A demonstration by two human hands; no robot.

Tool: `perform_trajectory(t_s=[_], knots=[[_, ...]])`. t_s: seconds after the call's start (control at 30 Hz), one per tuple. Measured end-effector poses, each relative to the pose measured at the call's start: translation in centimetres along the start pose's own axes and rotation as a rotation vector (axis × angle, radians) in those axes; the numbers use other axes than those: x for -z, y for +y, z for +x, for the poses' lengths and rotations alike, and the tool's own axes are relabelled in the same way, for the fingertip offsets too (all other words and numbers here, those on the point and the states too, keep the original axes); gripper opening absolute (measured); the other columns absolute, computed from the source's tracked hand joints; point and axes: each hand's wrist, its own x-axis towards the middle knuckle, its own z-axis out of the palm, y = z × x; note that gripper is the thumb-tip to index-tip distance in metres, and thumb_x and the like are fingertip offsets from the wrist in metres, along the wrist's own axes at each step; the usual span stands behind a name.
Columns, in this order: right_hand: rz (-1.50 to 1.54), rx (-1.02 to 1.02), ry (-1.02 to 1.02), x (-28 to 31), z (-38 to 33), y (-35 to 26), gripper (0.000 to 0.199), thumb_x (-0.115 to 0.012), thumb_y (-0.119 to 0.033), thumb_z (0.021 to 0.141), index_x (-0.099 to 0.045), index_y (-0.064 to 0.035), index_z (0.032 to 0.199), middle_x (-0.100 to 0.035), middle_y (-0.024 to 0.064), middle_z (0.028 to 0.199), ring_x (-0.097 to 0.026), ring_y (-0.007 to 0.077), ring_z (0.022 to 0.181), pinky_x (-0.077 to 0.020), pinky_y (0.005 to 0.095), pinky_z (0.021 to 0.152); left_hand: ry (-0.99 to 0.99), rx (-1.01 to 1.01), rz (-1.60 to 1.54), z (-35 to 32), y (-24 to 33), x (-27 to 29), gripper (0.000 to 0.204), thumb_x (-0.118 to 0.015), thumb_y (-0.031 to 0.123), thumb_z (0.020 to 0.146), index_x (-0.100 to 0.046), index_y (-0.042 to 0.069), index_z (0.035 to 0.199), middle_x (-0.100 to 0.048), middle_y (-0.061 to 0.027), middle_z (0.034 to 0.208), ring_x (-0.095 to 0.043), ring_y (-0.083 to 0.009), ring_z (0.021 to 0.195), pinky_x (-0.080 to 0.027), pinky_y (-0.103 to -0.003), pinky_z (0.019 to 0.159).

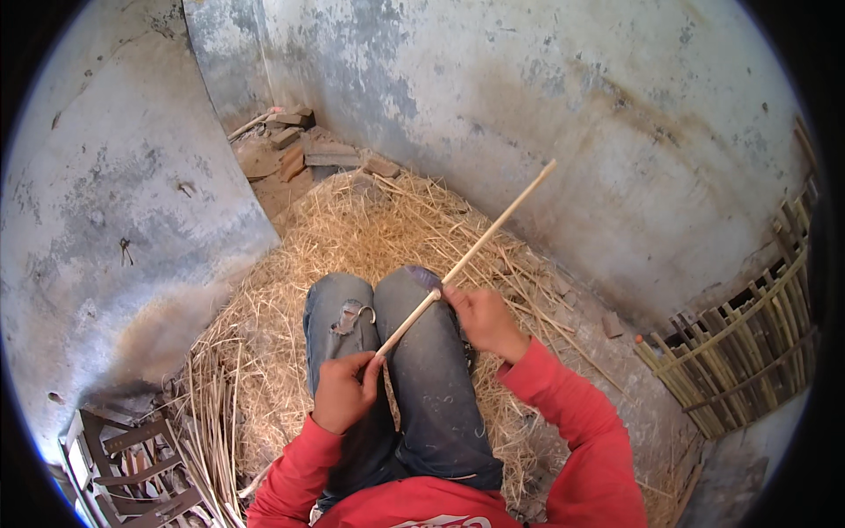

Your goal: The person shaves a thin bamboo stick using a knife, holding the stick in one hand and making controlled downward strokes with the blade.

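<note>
In the head view, a pale stick (497, 230) is held slantwise above the jeans (431, 378), running from the near left to the far right. Its near end is pinched in the left hand (343, 392), while its middle is closed upon by the right hand (486, 322); both grips are narrow. By being held at two separate points, the stick is probably kept steady, its far end left free. Whether anything else is hidden in the right grip cannot be told. Both forearms are brought inward, elbows apart, the right hand placed farther out. Straw (343, 220) is spread over the floor; thin canes (207, 418) are gathered at the near left.
</note>
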Motion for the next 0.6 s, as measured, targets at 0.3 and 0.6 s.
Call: perform_trajectory(t_s=[0.3, 0.6], knots=[[0.014, 0.044, -0.016, -1.6, -0.7, -1.0, 0.064, -0.049, -0.041, 0.106, -0.058, 0.0047, 0.062, -0.047, 0.0233, 0.051, -0.045, 0.0323, 0.043, -0.0390, 0.0455, 0.051, -0.030, 0.030, -0.098, 1.5, 0.4, -1.2, 0.017, -0.071, 0.013, 0.091, -0.074, -0.004, 0.089, -0.066, -0.0209, 0.067, -0.066, -0.0293, 0.054, -0.048, -0.036, 0.053], [-0.103, 0.084, 0.019, -1.3, -0.5, -1.7, 0.057, -0.046, -0.036, 0.107, -0.065, 0.0043, 0.072, -0.051, 0.0256, 0.056, -0.054, 0.0439, 0.052, -0.0404, 0.0500, 0.054, -0.013, 0.046, -0.132, 2.6, 0.5, -3.0, 0.018, -0.071, 0.013, 0.092, -0.074, -0.005, 0.091, -0.067, -0.0149, 0.064, -0.064, -0.0186, 0.053, -0.048, -0.032, 0.053]])
